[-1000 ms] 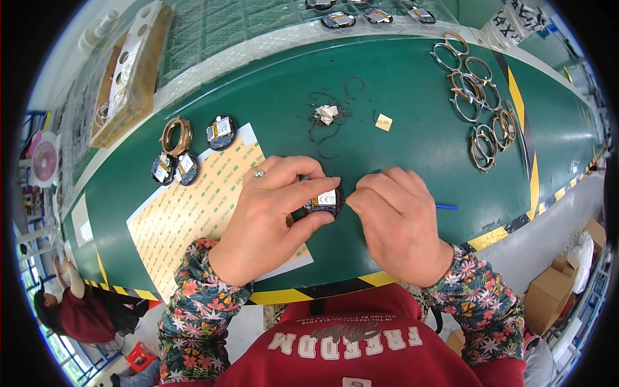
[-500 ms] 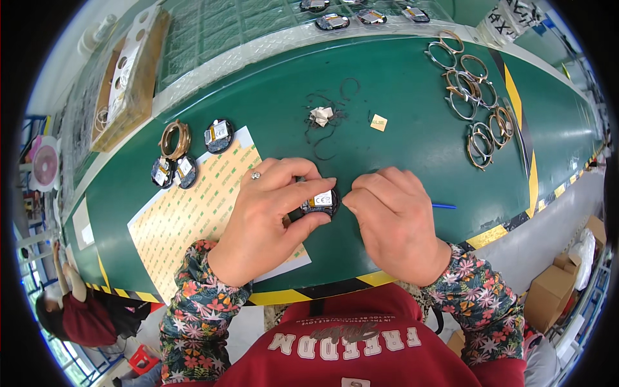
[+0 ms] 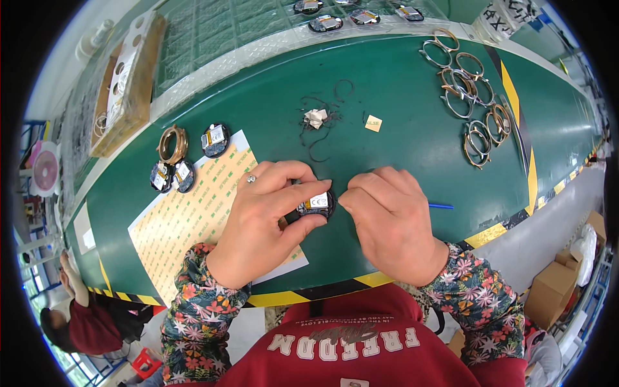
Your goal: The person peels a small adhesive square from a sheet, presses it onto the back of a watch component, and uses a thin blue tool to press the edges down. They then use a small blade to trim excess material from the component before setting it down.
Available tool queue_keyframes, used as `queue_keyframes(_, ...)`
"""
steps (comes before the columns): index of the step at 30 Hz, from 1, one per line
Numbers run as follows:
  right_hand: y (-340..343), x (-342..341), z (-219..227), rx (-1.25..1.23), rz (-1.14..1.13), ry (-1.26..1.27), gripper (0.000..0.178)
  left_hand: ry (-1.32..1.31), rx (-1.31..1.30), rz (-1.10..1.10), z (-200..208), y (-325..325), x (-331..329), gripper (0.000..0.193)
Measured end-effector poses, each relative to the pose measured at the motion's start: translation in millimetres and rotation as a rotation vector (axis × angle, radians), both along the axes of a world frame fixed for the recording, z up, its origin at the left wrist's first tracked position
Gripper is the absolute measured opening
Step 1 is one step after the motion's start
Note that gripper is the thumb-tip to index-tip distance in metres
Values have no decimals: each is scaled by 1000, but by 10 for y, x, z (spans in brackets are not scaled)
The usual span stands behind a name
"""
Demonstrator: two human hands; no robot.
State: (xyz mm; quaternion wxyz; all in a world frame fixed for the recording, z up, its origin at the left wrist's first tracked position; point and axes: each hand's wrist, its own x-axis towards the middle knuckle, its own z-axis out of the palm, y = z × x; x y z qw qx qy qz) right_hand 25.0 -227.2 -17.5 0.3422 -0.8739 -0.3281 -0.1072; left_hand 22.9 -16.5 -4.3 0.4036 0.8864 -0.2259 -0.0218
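My left hand (image 3: 258,219) grips a round black watch module (image 3: 317,202) between thumb and fingers, its white-labelled battery facing up. Close to the module's right edge, my right hand (image 3: 394,222) has its thumb and fingers pinched together; whatever they hold, if anything, is too small to make out. Under the left hand and wrist lies a pale yellow adhesive sheet (image 3: 184,238) with printed green marks. A slim blue stick (image 3: 441,206) shows beside the right hand, partly covered by it.
At left are watch modules (image 3: 215,139) and bronze watch rings (image 3: 172,145). Black scraps and crumpled paper (image 3: 315,119) lie ahead, near a small yellowish square (image 3: 373,123). Several metal watch frames (image 3: 459,103) sit far right. A clear tray (image 3: 213,39) holds more modules. Another person (image 3: 93,322) is at left.
The view has shifted slightly. Both hands keep nearly the same pose, the left on the watch module and the right pinched at its edge. The person at left has moved a little.
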Motion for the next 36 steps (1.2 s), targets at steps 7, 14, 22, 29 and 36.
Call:
queue_keyframes(7, -3, -16, -5, 1, 5, -7, 23, 42, 64, 1, 59, -2, -20, 47)
queue_keyframes(14, -3, -26, 23, 2, 5, -49, 24, 53, 76, 7, 66, -2, -28, 48)
queue_keyframes(22, 52, -20, 96, 135, -164, -62, 22, 46, 11, -38, 41, 44, -13, 41)
queue_keyframes(29, 92, 8, 319, 85, -92, 89, 18, 270, -306, 45, 25, 18, -68, 38)
queue_keyframes(36, 136, 21, 393, 42, -109, 66, 13, 250, -276, 14, 96, 19, -79, 40)
